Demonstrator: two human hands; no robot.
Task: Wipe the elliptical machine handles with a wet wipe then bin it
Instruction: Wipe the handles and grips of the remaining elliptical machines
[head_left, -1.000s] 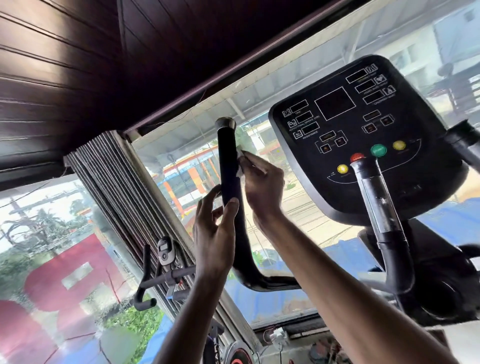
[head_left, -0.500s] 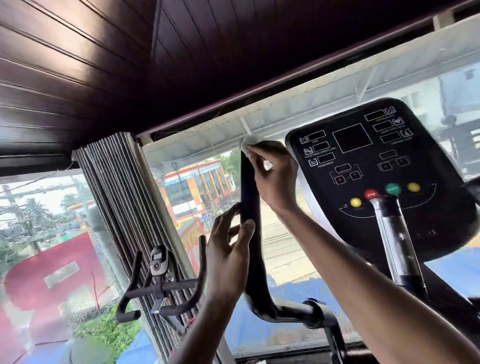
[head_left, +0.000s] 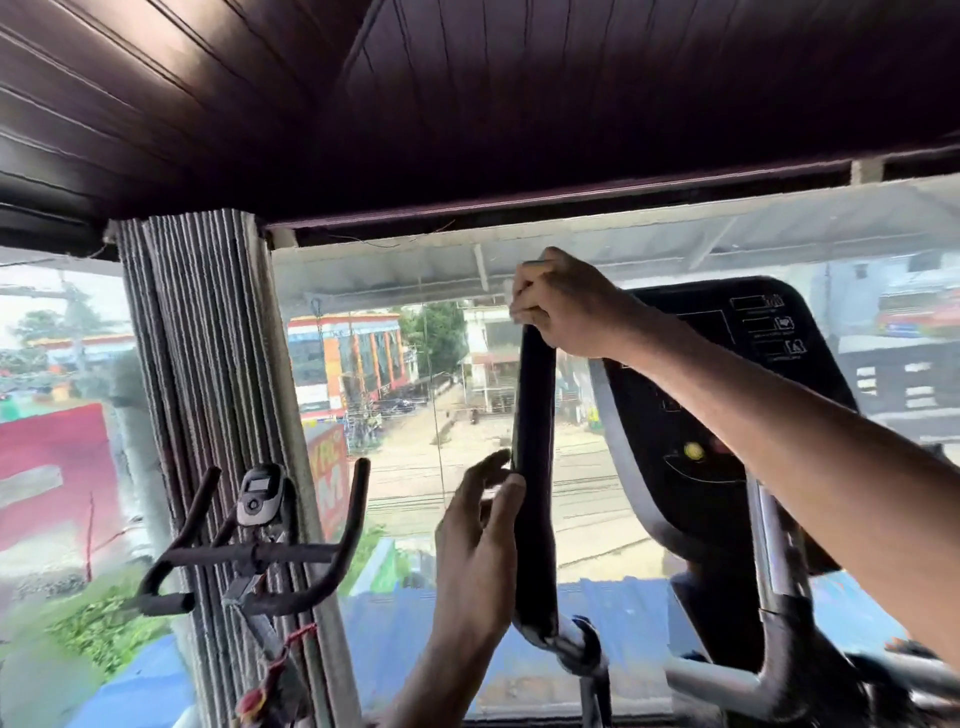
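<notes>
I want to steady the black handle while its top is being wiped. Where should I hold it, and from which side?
Hold the black handle on its straight foam-covered middle, coming from the left. It stands upright, and the right hand already covers the top end. The left hand touches that left side with its fingertips only; closing it around the round shaft would probably hold better.

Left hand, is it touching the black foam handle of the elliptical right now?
Touching. The head view shows the left hand with its thumb and fingertips pressed against the left edge of the black foam handle, no gap visible, while the right hand wraps the top.
</notes>
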